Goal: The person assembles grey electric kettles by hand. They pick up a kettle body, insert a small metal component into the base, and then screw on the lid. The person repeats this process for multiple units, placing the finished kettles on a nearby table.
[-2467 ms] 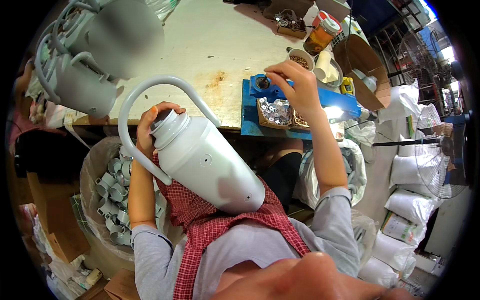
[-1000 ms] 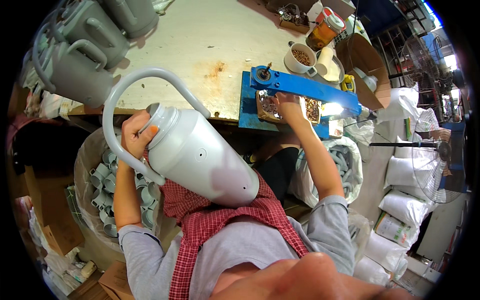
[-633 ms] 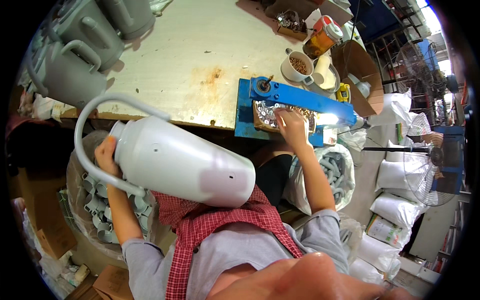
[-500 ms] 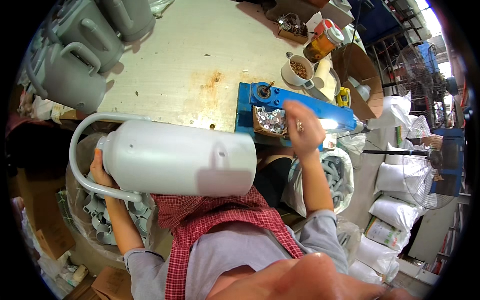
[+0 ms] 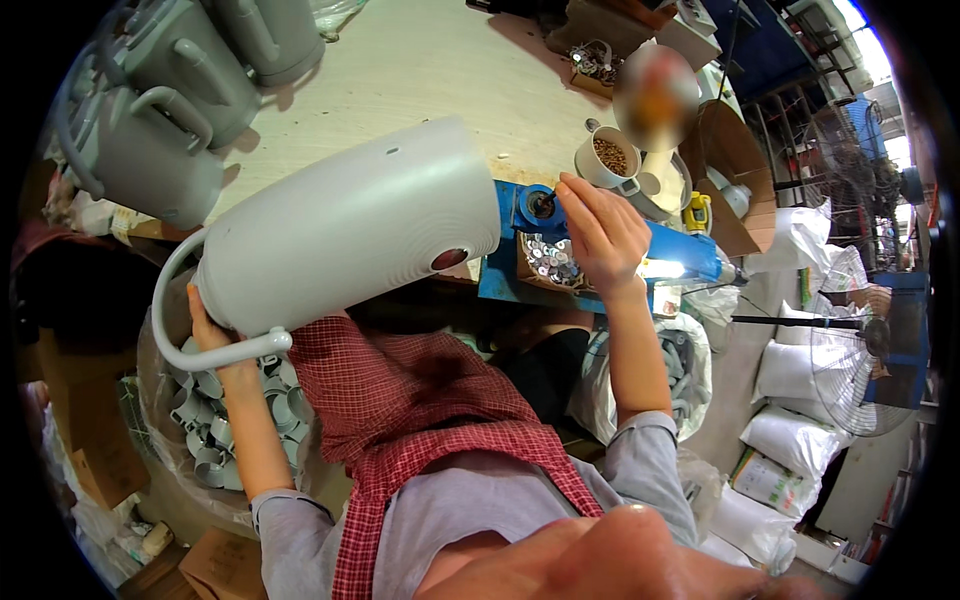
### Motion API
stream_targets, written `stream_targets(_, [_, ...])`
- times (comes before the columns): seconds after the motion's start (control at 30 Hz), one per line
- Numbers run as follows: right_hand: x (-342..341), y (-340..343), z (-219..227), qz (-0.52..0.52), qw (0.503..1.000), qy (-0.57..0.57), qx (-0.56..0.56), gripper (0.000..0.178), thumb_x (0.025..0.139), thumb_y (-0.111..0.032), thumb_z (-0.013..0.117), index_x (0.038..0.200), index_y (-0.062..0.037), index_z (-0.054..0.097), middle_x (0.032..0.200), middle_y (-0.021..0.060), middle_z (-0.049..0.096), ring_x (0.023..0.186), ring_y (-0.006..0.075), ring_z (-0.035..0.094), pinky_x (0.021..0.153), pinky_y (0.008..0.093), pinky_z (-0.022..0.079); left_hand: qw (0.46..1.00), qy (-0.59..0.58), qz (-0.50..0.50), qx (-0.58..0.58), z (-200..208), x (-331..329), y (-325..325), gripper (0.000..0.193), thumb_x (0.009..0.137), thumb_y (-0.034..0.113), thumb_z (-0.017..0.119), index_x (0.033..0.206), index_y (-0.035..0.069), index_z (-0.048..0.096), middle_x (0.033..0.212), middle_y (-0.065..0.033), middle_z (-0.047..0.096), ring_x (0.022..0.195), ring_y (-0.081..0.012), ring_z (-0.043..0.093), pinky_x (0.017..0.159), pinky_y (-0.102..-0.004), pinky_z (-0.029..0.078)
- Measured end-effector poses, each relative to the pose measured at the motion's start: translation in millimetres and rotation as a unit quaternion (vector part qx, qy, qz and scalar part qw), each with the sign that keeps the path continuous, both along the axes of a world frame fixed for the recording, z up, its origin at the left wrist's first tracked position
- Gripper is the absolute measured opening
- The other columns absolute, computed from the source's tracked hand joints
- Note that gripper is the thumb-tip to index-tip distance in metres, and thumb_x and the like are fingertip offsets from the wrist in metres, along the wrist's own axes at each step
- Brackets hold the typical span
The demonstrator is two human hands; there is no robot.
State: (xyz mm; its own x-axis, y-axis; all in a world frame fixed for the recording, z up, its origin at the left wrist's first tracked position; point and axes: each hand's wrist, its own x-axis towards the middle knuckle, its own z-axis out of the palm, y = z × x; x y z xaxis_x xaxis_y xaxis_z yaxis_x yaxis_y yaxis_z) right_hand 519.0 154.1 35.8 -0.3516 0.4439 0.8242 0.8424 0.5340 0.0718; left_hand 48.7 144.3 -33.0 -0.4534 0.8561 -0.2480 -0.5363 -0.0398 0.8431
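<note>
A large grey plastic jug body [image 5: 340, 225] with a curved carrying handle [image 5: 165, 330] lies slantwise in front of me, its wide end up and to the right. My left hand [image 5: 208, 328] is closed round its narrow neck end, inside the handle. A dark reddish oval opening [image 5: 449, 259] shows near the wide end. Over the blue bench fixture [image 5: 505, 280], my right hand [image 5: 605, 235] has its fingertips pinched together at the dark upright pin [image 5: 543, 203]. Whatever they hold is too small to make out. Just below the hand is a box of small metal washers [image 5: 552, 260].
Several grey jugs [image 5: 150, 150] stand at the left of the bench. A white cup [image 5: 605, 158] of small brass-coloured parts sits behind the fixture, beside a cardboard box [image 5: 735, 180]. Bags of grey plastic parts [image 5: 225, 420] [image 5: 680, 370] stand below, with a fan [image 5: 865, 335] and white sacks at right.
The jug body has swung wide end up and away, and has rolled so the oval opening shows. My right hand has moved from the washer box up to the fixture's pin.
</note>
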Motion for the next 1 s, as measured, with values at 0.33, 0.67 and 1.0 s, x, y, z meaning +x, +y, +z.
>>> stream_targets(0.33, [10, -9, 6, 0.045, 0.995, 0.029, -0.088, 0.042, 0.064, -0.003, 0.068, 0.106, -0.0065, 0.069, 0.11, 0.0124, 0.067, 0.087, 0.0275, 0.068, 0.076, 0.0351, 0.055, 0.995, -0.011, -0.074, 0.062, 25, 49, 37, 0.051, 0.099, 0.041, 0.048, 0.128, 0.0, 0.054, 0.124, -0.0124, 0.061, 0.111, -0.0231, 0.061, 0.095, -0.0364, 0.049])
stream_targets(0.67, [37, -95, -30, -0.171, 0.803, 0.519, -0.237, 0.046, 0.095, -0.016, 0.058, 0.135, 0.0046, 0.049, 0.127, 0.0149, 0.06, 0.116, 0.0199, 0.056, 0.1, 0.0322, 0.042, 0.986, 0.082, -0.108, 0.093, 14, 180, 42, 0.031, 0.097, 0.028, 0.056, 0.09, -0.001, 0.062, 0.087, -0.0063, 0.064, 0.075, -0.0135, 0.06, 0.066, -0.0281, 0.05])
stream_targets(1.0, [106, -93, -45, -0.083, 0.755, 0.644, -0.089, 0.044, 0.098, -0.008, 0.053, 0.139, 0.004, 0.044, 0.14, 0.0139, 0.05, 0.12, 0.0196, 0.054, 0.098, 0.0315, 0.045, 0.927, 0.107, -0.301, 0.195, -9, 257, 35, 0.044, 0.097, 0.04, 0.057, 0.103, -0.003, 0.063, 0.085, -0.0006, 0.06, 0.077, -0.0071, 0.052, 0.071, -0.0227, 0.043])
